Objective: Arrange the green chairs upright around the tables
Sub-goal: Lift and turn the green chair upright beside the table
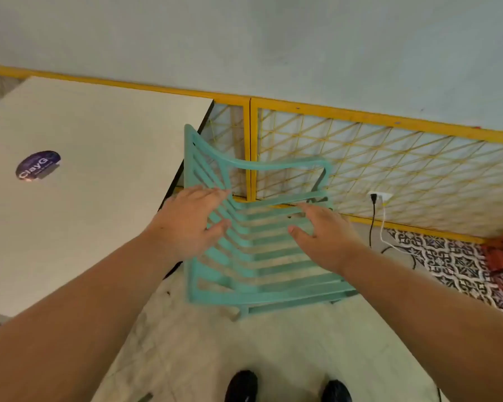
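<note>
A green slatted chair [262, 256] stands on the floor just right of the beige table [99, 134], its seat below my hands and its backrest next to the table edge. My left hand [186, 221] hovers over the chair's left side with fingers spread and straight, holding nothing. My right hand [323, 236] hovers over the seat slats, fingers also extended, not gripping anything. Whether either hand touches the chair is unclear because of blur.
A yellow lattice fence [389, 158] runs along the wall behind the chair. A wall socket with black and white cables [378, 204] sits to the right, above a patterned floor strip [453, 262]. A round purple sticker [38, 165] is on the table. My black shoes [241, 385] stand on the floor below.
</note>
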### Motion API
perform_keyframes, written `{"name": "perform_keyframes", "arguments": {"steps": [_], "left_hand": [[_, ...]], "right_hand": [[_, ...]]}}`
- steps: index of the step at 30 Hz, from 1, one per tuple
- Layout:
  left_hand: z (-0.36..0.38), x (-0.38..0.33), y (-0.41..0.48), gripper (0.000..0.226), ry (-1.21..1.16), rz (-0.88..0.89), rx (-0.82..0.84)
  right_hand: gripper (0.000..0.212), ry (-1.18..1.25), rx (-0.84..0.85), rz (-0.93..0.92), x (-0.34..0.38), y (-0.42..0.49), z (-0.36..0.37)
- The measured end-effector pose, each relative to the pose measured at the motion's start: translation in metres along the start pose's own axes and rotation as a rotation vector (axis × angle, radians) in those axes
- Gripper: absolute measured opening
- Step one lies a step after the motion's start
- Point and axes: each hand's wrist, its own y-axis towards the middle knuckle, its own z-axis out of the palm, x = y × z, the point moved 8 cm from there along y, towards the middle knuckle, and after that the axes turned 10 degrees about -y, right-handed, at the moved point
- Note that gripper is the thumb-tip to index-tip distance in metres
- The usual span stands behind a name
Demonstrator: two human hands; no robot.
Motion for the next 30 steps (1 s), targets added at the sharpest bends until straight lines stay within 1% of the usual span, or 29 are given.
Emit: {"name": "perform_keyframes", "arguments": {"steps": [3,5,8,10,13,15,17,19,21,23,26,27,30], "left_hand": [[0.022,0.030,0.019,0.069,0.100,-0.043,0.044],[0.037,0.052,0.028,0.067,0.125,-0.083,0.090],[0.060,0.078,0.035,0.065,0.185,-0.052,0.177],[0.065,0.092,0.042,0.064,0.212,-0.020,0.197],[0.068,0.099,0.052,0.058,0.251,0.058,0.187],[0.070,0.101,0.056,0.051,0.198,0.088,0.173],[0.072,0.104,0.058,0.039,0.134,0.130,0.147],[0.072,0.102,0.058,0.032,0.113,0.212,0.119],[0.070,0.101,0.060,0.034,0.095,0.265,0.077],[0.068,0.099,0.060,0.035,0.083,0.300,0.036],[0.068,0.100,0.059,0.033,0.056,0.324,-0.003],[0.068,0.099,0.059,0.032,0.044,0.332,-0.011],[0.068,0.098,0.060,0.032,0.050,0.309,-0.002]], "right_hand": [[0.068,0.060,0.044,0.043,0.008,0.013,0.035],[0.066,0.124,0.096,0.064,0.024,0.017,0.065],[0.063,0.178,0.134,0.036,0.060,0.022,0.102],[0.061,0.214,0.131,0.002,0.089,0.029,0.117],[0.061,0.246,0.120,-0.037,0.123,0.041,0.129],[0.062,0.290,0.130,-0.025,0.139,0.047,0.137],[0.062,0.381,0.177,-0.002,0.152,0.047,0.148],[0.055,0.509,0.241,0.036,0.170,0.040,0.160],[0.050,0.562,0.250,0.087,0.185,0.034,0.167],[0.045,0.555,0.234,0.146,0.195,0.031,0.171],[0.024,0.596,0.201,0.191,0.201,0.028,0.174],[0.021,0.607,0.189,0.192,0.202,0.028,0.174],[0.025,0.622,0.190,0.172,0.202,0.029,0.170]]}}
